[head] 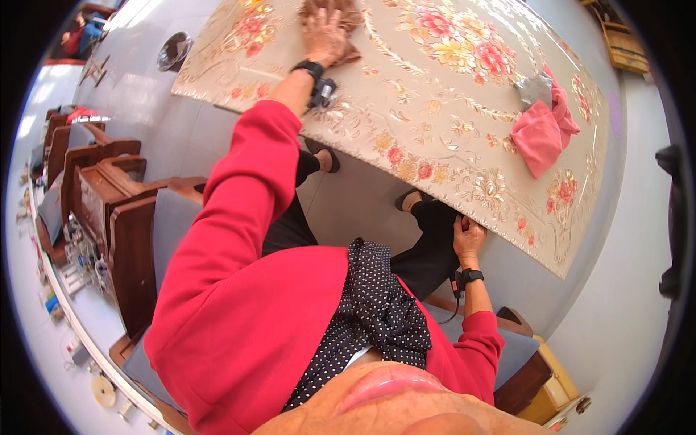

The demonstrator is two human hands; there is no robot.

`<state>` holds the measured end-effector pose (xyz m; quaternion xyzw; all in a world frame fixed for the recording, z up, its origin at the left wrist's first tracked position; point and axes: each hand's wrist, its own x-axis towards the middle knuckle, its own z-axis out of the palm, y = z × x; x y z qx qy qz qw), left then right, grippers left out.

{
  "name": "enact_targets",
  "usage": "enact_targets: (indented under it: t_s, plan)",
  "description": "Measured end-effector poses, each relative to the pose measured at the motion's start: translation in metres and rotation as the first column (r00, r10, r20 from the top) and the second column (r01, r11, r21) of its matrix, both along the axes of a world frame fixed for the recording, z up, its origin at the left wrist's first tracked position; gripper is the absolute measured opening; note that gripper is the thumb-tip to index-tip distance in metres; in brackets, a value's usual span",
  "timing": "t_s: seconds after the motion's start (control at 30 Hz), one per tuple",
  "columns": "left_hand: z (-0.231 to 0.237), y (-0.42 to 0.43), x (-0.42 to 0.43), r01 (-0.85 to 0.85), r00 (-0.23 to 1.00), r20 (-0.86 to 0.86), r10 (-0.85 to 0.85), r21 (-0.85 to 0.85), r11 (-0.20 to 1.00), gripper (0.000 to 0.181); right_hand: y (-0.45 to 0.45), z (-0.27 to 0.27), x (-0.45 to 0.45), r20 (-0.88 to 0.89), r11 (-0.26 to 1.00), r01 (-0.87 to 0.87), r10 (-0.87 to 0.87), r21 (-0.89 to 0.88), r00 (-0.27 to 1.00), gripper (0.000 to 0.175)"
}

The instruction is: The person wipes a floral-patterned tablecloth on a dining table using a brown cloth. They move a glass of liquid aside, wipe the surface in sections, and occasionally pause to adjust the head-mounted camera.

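My left hand [325,41] lies palm down on a crumpled brown cloth [348,53], pressing it against a table covering [391,103] with a floral pattern, near the top of the view. Lower right, my right hand [468,235] has its fingers curled at the covering's near edge; whether they pinch the edge is hidden. A pink cloth [538,133] lies bunched towards the right side of the table, touching a crumpled silvery-grey item [534,89]. Both wrists wear black straps with small devices.
Dark wooden chairs [130,261] with grey cushions stand at the left, by a long shelf with small items. A round metal bin [175,50] stands on the floor beyond the table. A pale wall runs along the right. Another person [87,33] is far off, upper left.
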<state>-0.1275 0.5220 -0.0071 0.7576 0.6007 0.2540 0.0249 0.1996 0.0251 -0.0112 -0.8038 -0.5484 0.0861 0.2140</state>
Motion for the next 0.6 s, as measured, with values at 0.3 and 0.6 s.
enact_targets:
  t_s: [0.3,0.6]
  plan:
    - [0.045,-0.223,0.136,0.643,0.732,-0.14,-0.667,-0.184,0.744,0.099,0.003,-0.004,-0.004,0.049,0.995,0.021,-0.016,-0.097,0.999,0.027]
    - [0.034,-0.259,0.132,0.711,0.703,-0.035,-0.711,0.048,0.701,0.055,0.007,0.001,-0.011,0.141,0.993,0.023,-0.006,-0.114,0.99,0.027]
